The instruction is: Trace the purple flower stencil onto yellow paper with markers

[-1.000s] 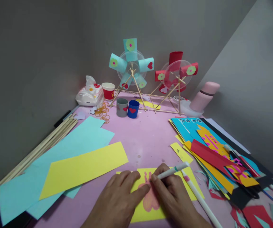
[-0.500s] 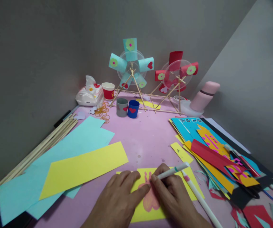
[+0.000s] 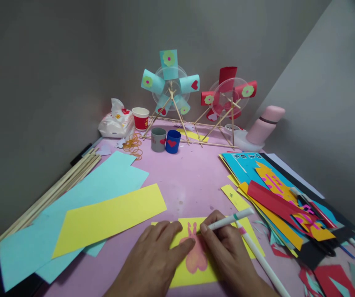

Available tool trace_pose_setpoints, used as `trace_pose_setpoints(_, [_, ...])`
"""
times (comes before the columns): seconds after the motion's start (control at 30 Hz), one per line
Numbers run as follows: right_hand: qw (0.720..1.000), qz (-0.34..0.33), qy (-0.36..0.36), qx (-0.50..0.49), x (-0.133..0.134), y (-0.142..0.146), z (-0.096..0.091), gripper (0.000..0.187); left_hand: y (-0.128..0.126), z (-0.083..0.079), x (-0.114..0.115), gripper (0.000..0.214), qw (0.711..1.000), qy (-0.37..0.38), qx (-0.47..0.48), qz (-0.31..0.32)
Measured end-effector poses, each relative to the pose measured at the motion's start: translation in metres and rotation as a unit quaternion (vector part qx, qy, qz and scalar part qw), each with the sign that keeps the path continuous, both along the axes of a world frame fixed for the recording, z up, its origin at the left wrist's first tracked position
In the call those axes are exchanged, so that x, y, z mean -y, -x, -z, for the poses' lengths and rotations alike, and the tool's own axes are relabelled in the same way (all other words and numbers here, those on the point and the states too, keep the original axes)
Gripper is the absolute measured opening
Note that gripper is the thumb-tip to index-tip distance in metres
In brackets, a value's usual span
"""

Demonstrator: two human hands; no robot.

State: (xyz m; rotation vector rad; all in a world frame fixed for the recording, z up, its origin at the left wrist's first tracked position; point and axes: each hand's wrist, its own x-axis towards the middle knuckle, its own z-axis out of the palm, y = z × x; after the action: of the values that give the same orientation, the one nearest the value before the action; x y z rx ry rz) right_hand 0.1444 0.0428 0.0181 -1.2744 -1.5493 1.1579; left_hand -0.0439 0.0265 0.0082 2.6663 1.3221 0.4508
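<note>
A sheet of yellow paper [image 3: 182, 281] lies at the table's near edge, bearing a pink butterfly-like drawing [image 3: 197, 262]. Flat across the sheet's left part rests my left hand [image 3: 157, 258], fingers spread and thumb touching the drawing's edge. My right hand [image 3: 228, 251] pinches a white felt-tip pen [image 3: 231, 219] with a green band. Its tip points left, by the drawing's upper right side, close to the two thin antenna-like lines. Under and beside my right hand lies a second white felt-tip pen [image 3: 262, 262] with a pink band.
Left are a yellow strip [image 3: 109, 218], light blue sheets [image 3: 93, 187] and wooden sticks [image 3: 53, 189]. Right lies a pile of coloured paper [image 3: 245, 169] with pens and scraps. Behind stand two paper rolls [image 3: 158, 140], two stick-framed wheels [image 3: 170, 66], a paper cup [image 3: 140, 119] and a pink bottle [image 3: 265, 126].
My right hand has shifted slightly right with the felt-tip pen, which now leans lower, showing more of the drawing. My left hand stays in nearly the same place.
</note>
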Motion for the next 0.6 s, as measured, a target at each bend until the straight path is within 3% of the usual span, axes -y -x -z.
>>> trace_pose_setpoints(0.37, [0.997,-0.03,-0.019,0.071,-0.0013,0.0021,-0.0025,0.033,-0.0018,-0.0044,-0.0007,0.061,1.0,0.021,-0.002,0.0])
trace_pose_setpoints(0.6, [0.997,-0.03,-0.018,0.066,-0.0019,0.0021,-0.0017,0.034,-0.0006,-0.0022,-0.0008,0.059,1.0,0.02,0.0,-0.001])
